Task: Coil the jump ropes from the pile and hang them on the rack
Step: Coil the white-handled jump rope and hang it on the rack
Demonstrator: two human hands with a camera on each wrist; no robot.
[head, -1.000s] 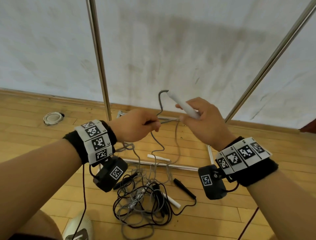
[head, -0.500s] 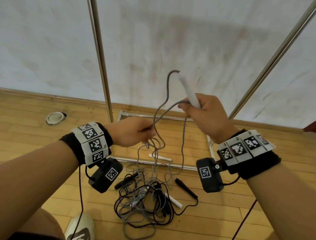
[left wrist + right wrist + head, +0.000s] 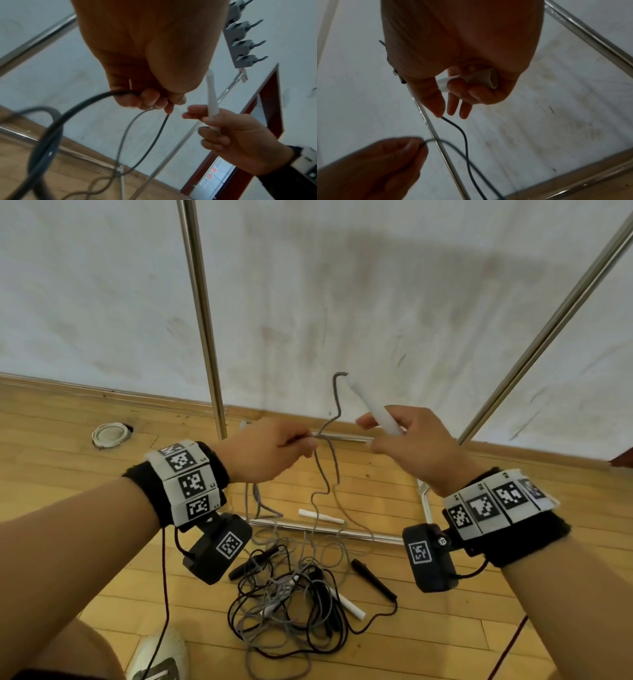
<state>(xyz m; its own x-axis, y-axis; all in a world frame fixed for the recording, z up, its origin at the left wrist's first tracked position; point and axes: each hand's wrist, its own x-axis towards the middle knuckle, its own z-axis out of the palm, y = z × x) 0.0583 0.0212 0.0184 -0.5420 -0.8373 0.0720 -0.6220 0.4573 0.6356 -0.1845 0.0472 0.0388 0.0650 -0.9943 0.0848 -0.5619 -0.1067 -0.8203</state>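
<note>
Your right hand has dropped back from its raised pull, and the slack loop between your hands is shorter now. Your left hand (image 3: 270, 450) pinches the grey rope (image 3: 337, 409) at thumb and forefinger, the cord trailing down to the pile (image 3: 294, 604) below your fingers. Just right of that pinch, your right hand (image 3: 411, 446) grips the white handle (image 3: 373, 409), its long axis tilted up and away from you, forefinger and thumb loosened. The left is nearer the cord.

rope pile (image 3: 291, 587) on floor (image 3: 68, 559), before rack base (image 3: 308, 527)
</note>
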